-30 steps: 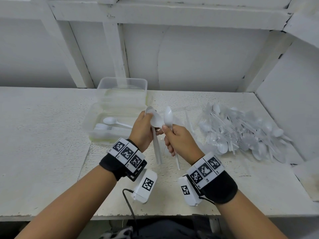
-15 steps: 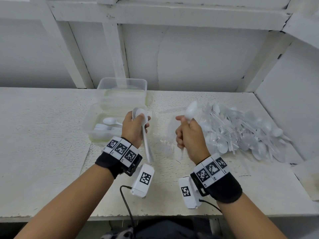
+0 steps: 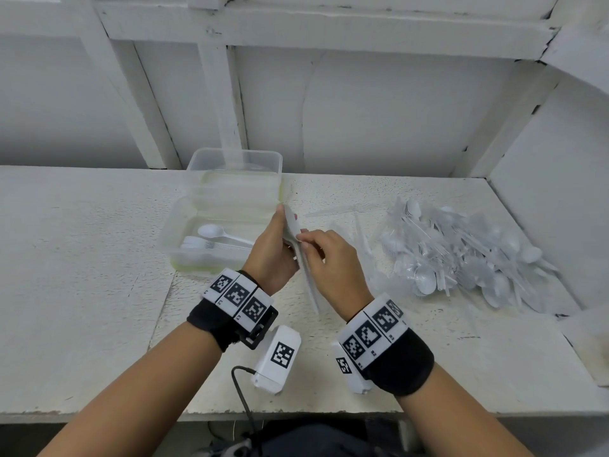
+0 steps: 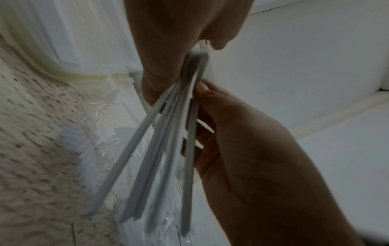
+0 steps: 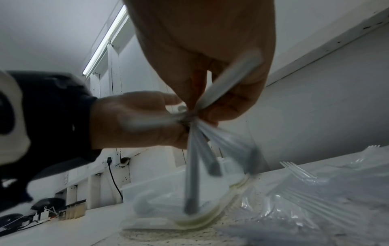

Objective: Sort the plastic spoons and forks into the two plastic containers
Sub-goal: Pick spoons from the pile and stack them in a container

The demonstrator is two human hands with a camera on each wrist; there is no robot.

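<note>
A: White plastic everywhere. What is the left hand (image 3: pixel 272 255) doing with that bunch of spoons (image 3: pixel 294 237)?

B: Its fingers are curled round the necks of several, bowls up and handles fanning down toward the table (image 3: pixel 82 275). Probably it serves as a holder, so pieces of one kind gather before going into a container together.

A: And the right hand (image 3: pixel 333 262)?

B: It sits just right of the left, thumb and fingertips (image 4: pixel 203 87) pinching at the same bunch near the bowls. In the right wrist view one handle also lies across its palm. I judge it is adding a spoon or squaring the stack; the blur hides which.

A: Where are the containers?

B: The near container (image 3: pixel 179 239) stands just left of the hands and holds one loose spoon and a small nested stack, apparently forks. The far container (image 3: pixel 235 159) sits directly behind it, touching; I can't make out its contents. Keeping them close on the left likely shortens the left hand's reach.

A: And the unsorted cutlery?

B: The pile of cutlery (image 3: pixel 461 255) lies to the right, on crumpled clear wrap, near the wall. A few loose pieces (image 3: pixel 329 211) lie between it and the hands. Most remains there, so sorting looks barely begun.
</note>
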